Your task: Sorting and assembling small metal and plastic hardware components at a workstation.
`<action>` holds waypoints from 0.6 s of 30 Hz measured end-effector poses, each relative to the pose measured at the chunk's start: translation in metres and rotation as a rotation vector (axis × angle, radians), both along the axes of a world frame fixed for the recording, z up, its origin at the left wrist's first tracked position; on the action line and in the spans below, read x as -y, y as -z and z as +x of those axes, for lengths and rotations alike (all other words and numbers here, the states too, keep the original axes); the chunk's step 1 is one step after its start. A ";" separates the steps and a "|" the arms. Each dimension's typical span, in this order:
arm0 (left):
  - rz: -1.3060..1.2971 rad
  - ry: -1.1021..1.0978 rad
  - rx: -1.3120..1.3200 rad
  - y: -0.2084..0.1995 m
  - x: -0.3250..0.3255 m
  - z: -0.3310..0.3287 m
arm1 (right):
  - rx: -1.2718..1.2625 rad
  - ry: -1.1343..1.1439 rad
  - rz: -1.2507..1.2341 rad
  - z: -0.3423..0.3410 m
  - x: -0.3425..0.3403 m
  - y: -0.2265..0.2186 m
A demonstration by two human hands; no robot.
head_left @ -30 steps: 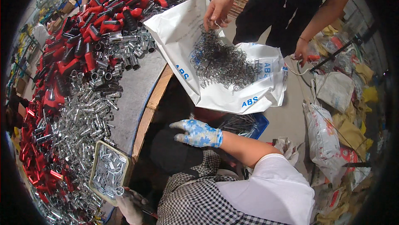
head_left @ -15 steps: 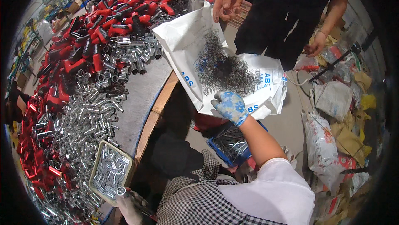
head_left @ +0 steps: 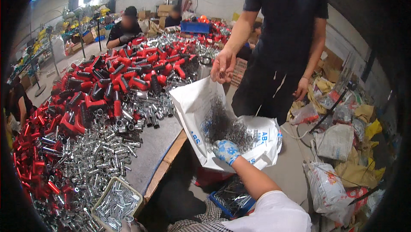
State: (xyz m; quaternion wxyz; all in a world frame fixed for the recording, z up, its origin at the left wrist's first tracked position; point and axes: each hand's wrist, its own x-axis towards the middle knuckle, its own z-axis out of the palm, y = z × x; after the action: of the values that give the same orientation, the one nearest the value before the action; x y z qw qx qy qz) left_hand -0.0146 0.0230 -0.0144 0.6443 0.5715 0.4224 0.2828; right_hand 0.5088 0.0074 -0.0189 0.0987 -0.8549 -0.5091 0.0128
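Observation:
My right hand (head_left: 227,151), in a white glove with blue flowers, reaches into an open white bag (head_left: 188,103) with blue print. Its curled fingers touch the near edge of a tangled heap of thin dark springs (head_left: 229,129); what lies between them is hidden. My left hand (head_left: 136,227), gloved in white, barely shows at the lower edge, closed around a metal tube (head_left: 129,219) with a round end. Beside it a pale tray (head_left: 140,200) holds small silver pins. Across the bag, a standing person's hand (head_left: 223,65) hangs just above the rim.
Red-and-black tool bodies (head_left: 96,101) and silver metal parts (head_left: 100,150) cover the table at left. Below the bag is a blue crate (head_left: 250,206) of metal pieces. Bags and wrapping (head_left: 338,142) pile up at right. Other people (head_left: 125,28) sit at the far side.
The view has tilted up, showing more of the room and less of my left hand. My right hand stays at the springs. The standing person's hand remains near the bag's rim, fingers now more bent.

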 end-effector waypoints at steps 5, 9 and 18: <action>0.008 -0.123 0.058 -0.019 0.009 0.013 | 0.345 -0.172 -0.190 0.025 -0.022 0.034; -0.066 -0.089 0.051 -0.017 0.007 -0.001 | 0.265 -0.176 -0.191 -0.005 -0.031 0.026; -0.080 -0.132 0.185 -0.018 0.012 0.005 | 0.193 -0.142 -0.289 0.019 -0.049 0.033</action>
State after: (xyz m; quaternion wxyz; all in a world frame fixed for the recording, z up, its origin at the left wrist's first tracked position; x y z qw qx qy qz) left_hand -0.0099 0.0110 0.0037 0.6829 0.4874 0.4088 0.3592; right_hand 0.5276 0.0560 -0.0515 -0.0757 -0.8194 -0.5681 0.0106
